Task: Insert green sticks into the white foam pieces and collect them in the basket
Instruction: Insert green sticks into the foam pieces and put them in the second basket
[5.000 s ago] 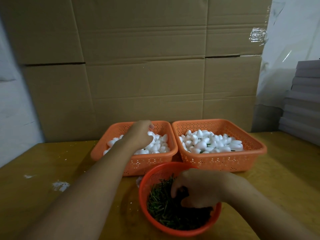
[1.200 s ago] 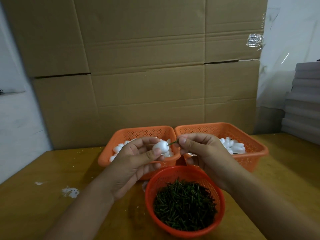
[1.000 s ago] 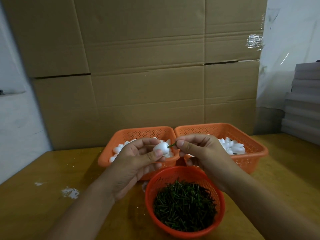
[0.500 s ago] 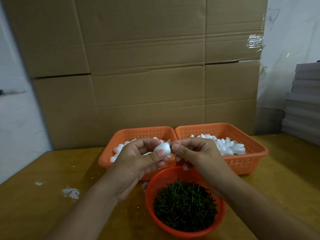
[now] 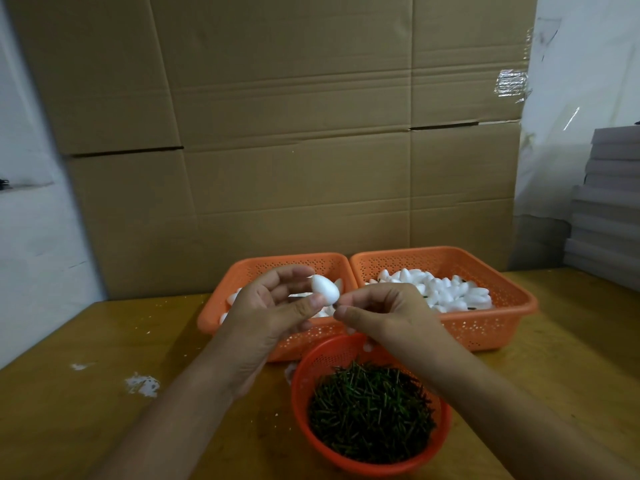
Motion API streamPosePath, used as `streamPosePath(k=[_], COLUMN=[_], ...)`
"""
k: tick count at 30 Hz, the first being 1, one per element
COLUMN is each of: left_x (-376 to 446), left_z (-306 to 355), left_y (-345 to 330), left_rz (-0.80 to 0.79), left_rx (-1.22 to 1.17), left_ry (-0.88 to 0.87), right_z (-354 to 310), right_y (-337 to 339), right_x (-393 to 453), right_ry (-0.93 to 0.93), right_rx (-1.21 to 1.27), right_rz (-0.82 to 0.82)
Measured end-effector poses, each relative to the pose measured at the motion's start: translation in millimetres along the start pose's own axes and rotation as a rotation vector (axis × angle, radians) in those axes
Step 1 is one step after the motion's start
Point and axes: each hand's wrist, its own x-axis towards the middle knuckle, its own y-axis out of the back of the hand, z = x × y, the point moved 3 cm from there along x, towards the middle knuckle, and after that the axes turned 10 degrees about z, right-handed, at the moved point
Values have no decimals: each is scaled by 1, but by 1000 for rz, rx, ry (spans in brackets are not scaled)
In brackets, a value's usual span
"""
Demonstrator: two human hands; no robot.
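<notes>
My left hand [image 5: 273,315] pinches a white egg-shaped foam piece [image 5: 325,288] between thumb and fingers, above the left orange basket [image 5: 239,271] of plain foam pieces. My right hand [image 5: 384,315] is closed, its thumb and fingertip pressed at the narrow end of that piece; the green stick is hidden between them. The right orange basket [image 5: 505,289] holds foam pieces, some with green sticks showing. Below both hands, a round orange bowl [image 5: 304,370] is full of green sticks [image 5: 370,410].
Everything stands on a yellow wooden table [image 5: 86,341] with white foam crumbs [image 5: 142,384] at the left. Large cardboard boxes [image 5: 294,133] form a wall behind the baskets. A stack of grey sheets [image 5: 609,202] rises at the right edge.
The hands came together from the basket and bowl. The stick that showed between the foam piece and my right fingers has gone out of sight as the fingers closed up to the piece.
</notes>
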Motion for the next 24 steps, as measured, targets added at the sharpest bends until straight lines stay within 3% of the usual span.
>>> streamPosePath(k=[8, 17, 24], left_x=[-2, -6, -8], left_z=[-1, 2, 2], left_y=[-2, -7, -10], left_rz=[-13, -50, -134], left_rx=[11, 100, -29], left_ry=[-22, -26, 93], right_z=[4, -1, -6], right_y=[-11, -15, -12], right_x=[-7, -10, -12], right_ry=[-123, -60, -63], right_rx=[29, 19, 55], right_rz=[-16, -24, -73])
